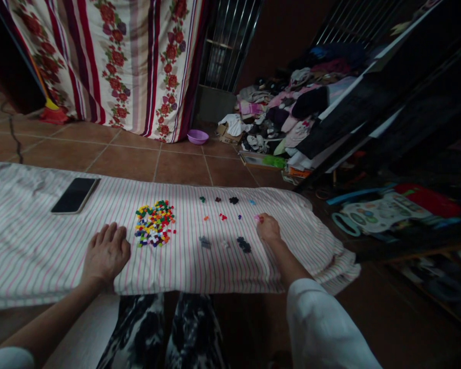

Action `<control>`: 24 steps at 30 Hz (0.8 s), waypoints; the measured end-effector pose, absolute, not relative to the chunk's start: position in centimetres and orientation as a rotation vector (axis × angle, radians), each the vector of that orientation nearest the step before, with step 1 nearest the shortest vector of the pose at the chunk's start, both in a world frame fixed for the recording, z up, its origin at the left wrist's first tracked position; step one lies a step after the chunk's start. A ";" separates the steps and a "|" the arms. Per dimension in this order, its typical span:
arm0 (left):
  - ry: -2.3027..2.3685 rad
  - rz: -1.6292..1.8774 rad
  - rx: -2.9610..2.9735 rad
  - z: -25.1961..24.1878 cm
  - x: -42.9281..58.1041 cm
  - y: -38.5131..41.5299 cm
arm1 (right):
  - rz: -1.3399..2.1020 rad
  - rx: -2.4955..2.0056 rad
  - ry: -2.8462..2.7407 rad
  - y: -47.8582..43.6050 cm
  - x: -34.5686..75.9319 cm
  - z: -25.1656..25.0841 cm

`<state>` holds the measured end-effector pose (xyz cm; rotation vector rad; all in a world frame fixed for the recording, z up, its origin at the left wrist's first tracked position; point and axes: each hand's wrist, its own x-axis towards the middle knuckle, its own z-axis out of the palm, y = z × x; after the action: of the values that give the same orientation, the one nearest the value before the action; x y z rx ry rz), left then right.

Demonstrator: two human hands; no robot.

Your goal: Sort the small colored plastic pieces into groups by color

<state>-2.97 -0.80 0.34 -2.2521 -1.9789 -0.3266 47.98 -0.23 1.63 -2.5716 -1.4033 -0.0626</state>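
My left hand (pixel 106 252) lies flat on the striped cloth, fingers stretched out, left of a large heap of mixed small colourful blocks (pixel 154 224). At the right end of the sorted groups, the fingertips of my right hand (pixel 269 227) are pinched together on a small pink block (pixel 257 218). Small single-colour groups sit between the heap and that hand: green (pixel 202 199), dark red (pixel 217 199), black (pixel 234 200) and light blue (pixel 252 202) at the back; orange (pixel 206 218), red (pixel 223 217) and dark blue (pixel 239 217) midway; grey (pixel 205 242), white (pixel 225 244) and dark grey (pixel 243 244) nearest me.
A phone (pixel 75 195) lies at the left on the striped cloth (pixel 184 271). Beyond it are a tiled floor, a floral curtain (pixel 138 66), a purple basin (pixel 197 136) and a heap of clothes (pixel 288 110). A dark frame (pixel 353 102) leans in from the right.
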 end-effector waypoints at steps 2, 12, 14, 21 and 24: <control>-1.991 -0.332 -2.254 0.4 -3.0 -0.8 | -0.076 -2.543 -1.416 -0.1 48.2 1.5; -1.942 -0.341 -2.240 0.0 -3.1 -0.7 | -0.071 -2.494 -1.469 0.1 48.4 1.4; -1.948 -0.351 -2.248 0.0 -3.1 -0.7 | -0.065 -2.493 -1.477 0.2 48.4 1.4; -1.959 -0.404 -2.258 0.1 -3.1 -0.7 | -0.133 -2.493 -1.477 -0.2 48.5 1.4; -1.954 -0.418 -2.256 0.0 -3.1 -0.6 | -0.144 -2.474 -1.472 -0.5 48.0 1.5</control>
<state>-3.14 -0.64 -0.01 -2.2563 -1.9542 -0.4177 48.00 -0.50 1.54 -2.4736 -1.4718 -0.1444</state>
